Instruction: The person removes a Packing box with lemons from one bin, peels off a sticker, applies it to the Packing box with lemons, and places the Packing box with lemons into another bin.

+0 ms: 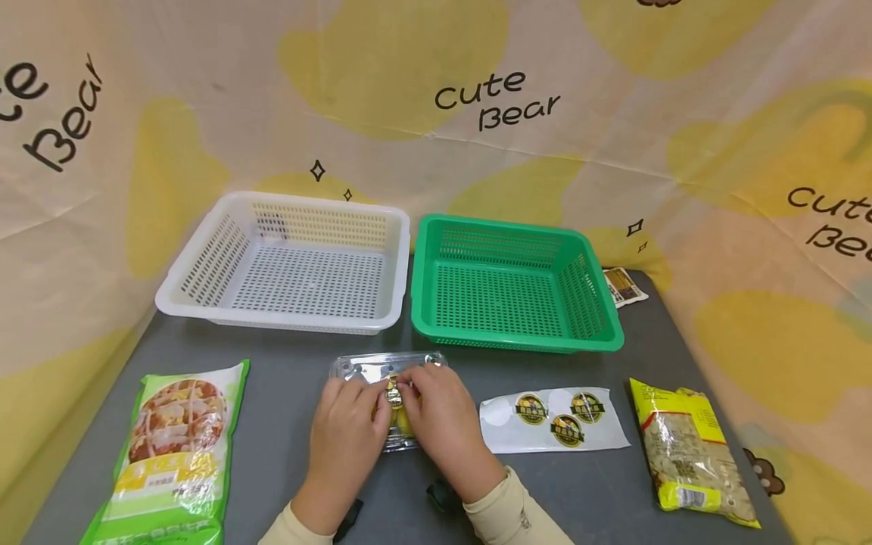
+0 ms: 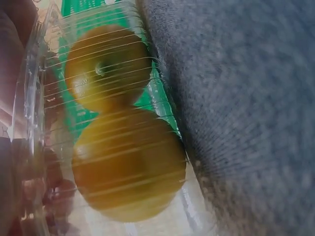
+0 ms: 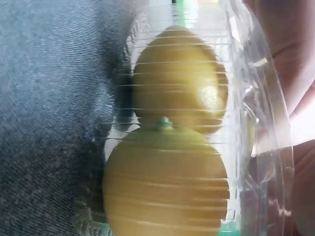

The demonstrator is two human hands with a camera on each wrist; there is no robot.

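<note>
A clear plastic clamshell box [image 1: 391, 362] with yellow-orange fruits [image 3: 167, 182] inside lies at the table's front middle. Over its lid, a round black-and-gold sticker [image 1: 393, 393] sits between the fingertips of both hands. My left hand [image 1: 350, 424] pinches its left side, my right hand [image 1: 439, 416] its right side. Whether the sticker touches the lid is hard to tell. The left wrist view shows two round fruits [image 2: 129, 164] through the ribbed plastic wall. To the right lies a white sticker sheet [image 1: 545, 440] with several similar stickers and pale round blank spots.
Behind the box stand a white basket [image 1: 286, 316] and a green basket [image 1: 490, 338]. A green-and-white food bag [image 1: 177, 446] lies at left, a yellow bag [image 1: 695, 454] at right. A small packet [image 1: 625, 288] sticks out behind the green basket. Printed cloth [image 1: 381, 76] hangs around the table.
</note>
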